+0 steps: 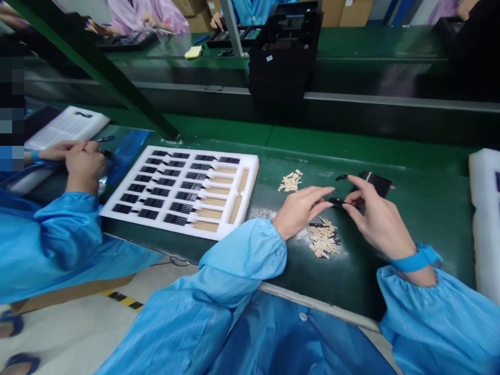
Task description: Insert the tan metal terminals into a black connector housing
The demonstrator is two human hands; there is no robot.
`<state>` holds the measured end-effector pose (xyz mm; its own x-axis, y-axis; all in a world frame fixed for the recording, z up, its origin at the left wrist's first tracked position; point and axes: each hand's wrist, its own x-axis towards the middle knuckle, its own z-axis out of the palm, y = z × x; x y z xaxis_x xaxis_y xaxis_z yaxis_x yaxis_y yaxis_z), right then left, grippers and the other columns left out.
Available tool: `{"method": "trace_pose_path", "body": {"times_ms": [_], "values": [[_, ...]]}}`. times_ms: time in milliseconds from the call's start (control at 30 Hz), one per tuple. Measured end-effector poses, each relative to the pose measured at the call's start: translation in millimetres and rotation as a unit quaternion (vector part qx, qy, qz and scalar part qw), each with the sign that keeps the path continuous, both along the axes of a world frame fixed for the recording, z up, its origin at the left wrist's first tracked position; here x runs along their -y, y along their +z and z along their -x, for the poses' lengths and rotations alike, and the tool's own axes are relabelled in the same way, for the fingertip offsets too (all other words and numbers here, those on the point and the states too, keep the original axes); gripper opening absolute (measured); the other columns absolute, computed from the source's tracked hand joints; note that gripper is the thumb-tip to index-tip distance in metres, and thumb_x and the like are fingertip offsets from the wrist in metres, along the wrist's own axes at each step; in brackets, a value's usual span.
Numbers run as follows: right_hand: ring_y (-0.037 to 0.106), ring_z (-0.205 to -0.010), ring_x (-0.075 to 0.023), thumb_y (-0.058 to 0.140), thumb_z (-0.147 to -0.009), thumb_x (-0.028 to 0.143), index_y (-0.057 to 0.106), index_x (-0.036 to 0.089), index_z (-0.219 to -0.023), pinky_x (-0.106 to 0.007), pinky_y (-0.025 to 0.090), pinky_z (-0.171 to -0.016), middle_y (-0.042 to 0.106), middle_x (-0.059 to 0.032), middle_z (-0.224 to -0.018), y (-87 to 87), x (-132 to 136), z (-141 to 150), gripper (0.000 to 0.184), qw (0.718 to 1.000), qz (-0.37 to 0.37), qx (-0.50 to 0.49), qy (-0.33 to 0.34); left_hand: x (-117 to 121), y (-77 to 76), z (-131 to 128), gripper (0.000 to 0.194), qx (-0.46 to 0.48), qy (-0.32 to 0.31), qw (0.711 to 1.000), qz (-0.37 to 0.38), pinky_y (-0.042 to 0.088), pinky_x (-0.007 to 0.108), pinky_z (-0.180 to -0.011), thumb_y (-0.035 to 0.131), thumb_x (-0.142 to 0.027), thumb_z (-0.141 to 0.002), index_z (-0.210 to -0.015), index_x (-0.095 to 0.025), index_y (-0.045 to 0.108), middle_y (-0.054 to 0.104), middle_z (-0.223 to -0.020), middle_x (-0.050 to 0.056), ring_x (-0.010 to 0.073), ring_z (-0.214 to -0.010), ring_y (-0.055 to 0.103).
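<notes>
A small dark part (336, 201) is held between my two hands above the green table. My left hand (299, 209) reaches in from the left, its thumb and fingertips closed on the part's left end. My right hand (377, 216), with a blue wrist strap, pinches the other end. Just below my hands lies a pile of small pale strips mixed with black pieces (323, 239). A smaller heap of pale strips (290, 180) sits beyond my left hand. Behind my right hand is a black ribbed stack (377, 182), partly covered by it, with a small black piece (341, 177) nearby.
A white foam tray (250, 162) to the left holds rows of black parts. Another white tray (483, 208) stands at the right edge. A co-worker's hands (84, 161) work at far left. A green post (128, 99) slants down behind the tray; black trays (283, 67) are stacked across.
</notes>
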<state>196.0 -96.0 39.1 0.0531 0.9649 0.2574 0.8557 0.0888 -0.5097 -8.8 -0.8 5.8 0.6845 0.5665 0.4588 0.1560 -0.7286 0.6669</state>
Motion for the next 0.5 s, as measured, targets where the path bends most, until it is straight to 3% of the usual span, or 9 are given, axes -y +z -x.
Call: {"method": "trace_pose_path", "body": {"times_ms": [133,233,300,367,433,500], "values": [[0.071,-0.094,-0.0241,0.064,-0.094,0.024,0.049,0.023,-0.147,-0.041,0.057,-0.089,0.074,-0.0062,-0.107,-8.8,-3.2,17.0,0.055,0.994,-0.054,-0.094,0.000,-0.5,-4.6,-0.7,0.028,-0.058,-0.008,0.998,0.019,0.053,0.033,-0.096,0.051,-0.020,-0.102,-0.125,-0.019,0.067,0.069,-0.111,0.009,0.0189,-0.106,0.066],[0.070,-0.105,-0.0254,0.070,-0.092,0.032,0.064,0.025,-0.127,-0.042,0.058,-0.091,0.071,-0.0086,-0.120,-14.4,-5.1,23.9,0.036,0.966,-0.147,-0.198,-0.076,-4.0,-8.0,-3.6,0.028,-0.042,0.027,0.986,0.159,0.056,0.031,-0.089,0.054,-0.015,-0.097,-0.121,-0.018,0.069,0.067,-0.107,0.008,0.0163,-0.095,0.067],[0.071,-0.095,-0.0233,0.072,-0.091,0.034,0.070,0.024,-0.108,-0.038,0.060,-0.082,0.072,-0.0070,-0.107,-18.6,-6.4,26.8,0.020,0.947,-0.159,-0.252,-0.120,-5.3,-9.0,-7.3,0.022,-0.001,0.030,0.949,0.313,0.058,0.028,-0.080,0.056,-0.014,-0.095,-0.115,-0.015,0.067,0.067,-0.101,0.007,0.0124,-0.081,0.069],[0.070,-0.078,-0.0200,0.074,-0.088,0.034,0.072,0.023,-0.094,-0.034,0.059,-0.071,0.073,-0.0042,-0.090,-22.9,-7.6,29.3,0.013,0.942,-0.128,-0.276,-0.141,-4.5,-8.1,-11.5,0.015,0.037,0.020,0.894,0.447,0.059,0.025,-0.075,0.057,-0.012,-0.095,-0.109,-0.012,0.064,0.069,-0.094,0.005,0.0099,-0.073,0.069],[0.067,-0.067,-0.0176,0.075,-0.086,0.034,0.072,0.022,-0.088,-0.031,0.056,-0.063,0.072,-0.0023,-0.081,-27.1,-8.4,31.5,0.012,0.942,-0.095,-0.287,-0.146,-1.7,-5.4,-15.0,0.010,0.058,0.018,0.851,0.522,0.059,0.024,-0.073,0.059,-0.009,-0.094,-0.103,-0.011,0.060,0.071,-0.089,0.006,0.0094,-0.071,0.069],[0.065,-0.062,-0.0162,0.075,-0.086,0.033,0.071,0.022,-0.086,-0.029,0.054,-0.059,0.072,-0.0015,-0.077,-31.0,-8.6,33.1,0.011,0.944,-0.084,-0.286,-0.143,1.7,-2.2,-17.3,0.009,0.062,0.024,0.830,0.554,0.058,0.023,-0.070,0.061,-0.007,-0.092,-0.100,-0.011,0.059,0.073,-0.087,0.006,0.0093,-0.068,0.070]]}}
